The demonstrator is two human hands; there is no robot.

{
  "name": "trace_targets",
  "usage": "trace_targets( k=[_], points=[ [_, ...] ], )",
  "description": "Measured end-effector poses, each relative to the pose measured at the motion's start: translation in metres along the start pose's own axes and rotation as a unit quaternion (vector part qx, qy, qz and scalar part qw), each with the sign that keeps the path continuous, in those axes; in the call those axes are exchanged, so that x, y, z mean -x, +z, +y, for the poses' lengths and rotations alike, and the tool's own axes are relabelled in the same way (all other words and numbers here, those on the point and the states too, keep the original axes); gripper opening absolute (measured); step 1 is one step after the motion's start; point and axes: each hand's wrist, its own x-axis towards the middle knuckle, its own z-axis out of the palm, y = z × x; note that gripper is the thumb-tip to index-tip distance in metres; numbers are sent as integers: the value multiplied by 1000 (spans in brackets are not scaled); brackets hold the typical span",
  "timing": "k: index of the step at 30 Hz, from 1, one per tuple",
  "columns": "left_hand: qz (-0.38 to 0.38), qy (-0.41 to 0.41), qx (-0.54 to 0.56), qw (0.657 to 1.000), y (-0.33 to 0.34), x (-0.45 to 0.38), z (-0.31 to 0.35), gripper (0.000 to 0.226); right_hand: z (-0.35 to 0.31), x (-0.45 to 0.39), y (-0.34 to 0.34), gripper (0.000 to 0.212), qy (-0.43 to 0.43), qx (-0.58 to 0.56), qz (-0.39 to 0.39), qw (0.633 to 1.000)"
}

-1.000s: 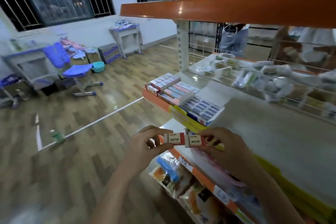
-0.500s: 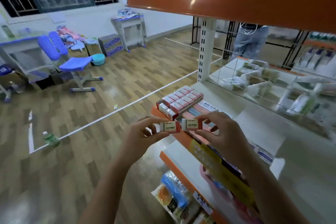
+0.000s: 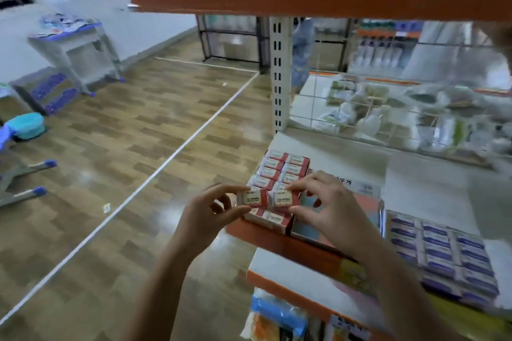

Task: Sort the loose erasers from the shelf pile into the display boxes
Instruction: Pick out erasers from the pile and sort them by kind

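Two red erasers, one pinched in the left hand point(image 3: 206, 212), one in the right hand point(image 3: 325, 206), should drop squarely into the red display box point(image 3: 277, 174) just beneath

A wooden floor point(image 3: 116, 152) with a white line point(image 3: 155, 174) across it lies at the left, and on it stand a white desk point(image 3: 74, 47) near the wall and a teal bowl point(image 3: 27, 126) further left. Behind the upright post point(image 3: 279, 72) is a wire grid point(image 3: 388, 116) with blurred packets point(image 3: 360, 119) beyond it. Low at the front lie bags point(image 3: 277, 318) in blue and orange.
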Motion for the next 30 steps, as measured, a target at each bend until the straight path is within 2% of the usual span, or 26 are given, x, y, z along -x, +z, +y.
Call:
trace_targets(
  k=[6, 11, 21, 30],
  points=[
    [-103, 12, 20, 994, -17, -30, -35, 29, -23, 2, 30, 33, 99, 32, 6, 995],
    [-142, 6, 51, 988, -18, -46, -48, 29, -37, -2, 46, 34, 140, 63, 16, 988],
    [-156, -14, 80, 984, -15, -52, -64, 37, -44, -17, 63, 39, 114, 127, -6, 985],
    [-153, -25, 94, 983, -18, -51, -64, 32, -36, -10, 63, 39, 140, 63, -11, 988]
  ],
)
